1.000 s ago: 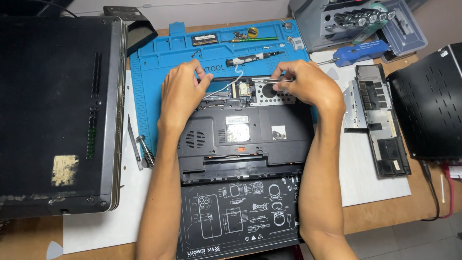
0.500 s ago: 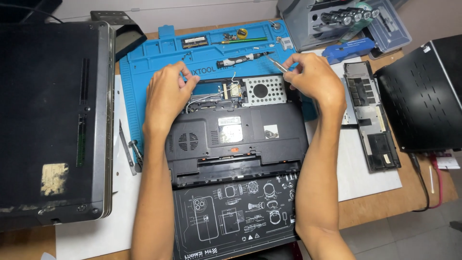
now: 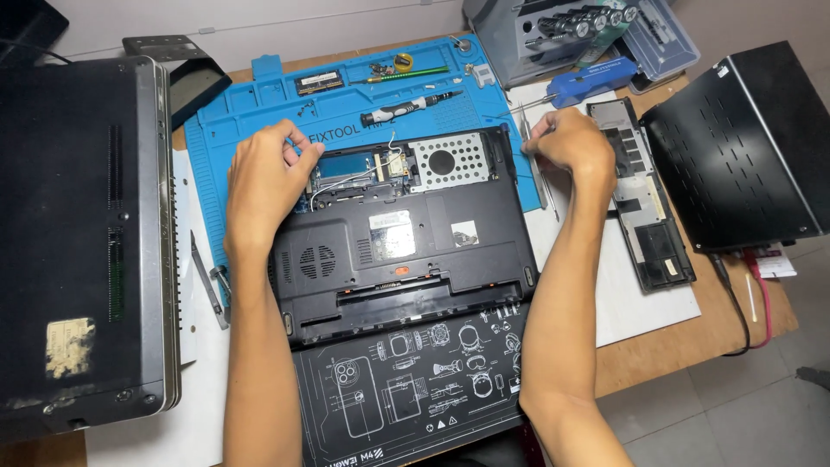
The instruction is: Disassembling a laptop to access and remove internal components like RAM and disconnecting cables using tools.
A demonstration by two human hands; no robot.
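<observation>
**Opened laptop on the repair mat**

Here, an upturned black laptop lies with its far edge on a blue repair mat and its near edge over a dark printed mat. Its cover is off at the far edge, exposing a perforated metal drive cage, a small board and thin loose wires. The left hand rests on the far left corner, fingers curled narrowly over the open bay; whether they pinch anything cannot be told. The right hand is closed around slim metal tweezers beside the laptop's right edge. A likely risk: the metal tips could slip onto the exposed board or snag a wire, should the steadying hand shift. Around the laptop lie a screwdriver on the blue mat, a removed panel on white paper to the right, a grey bit case beyond, and closed dark laptops at either side.
</observation>
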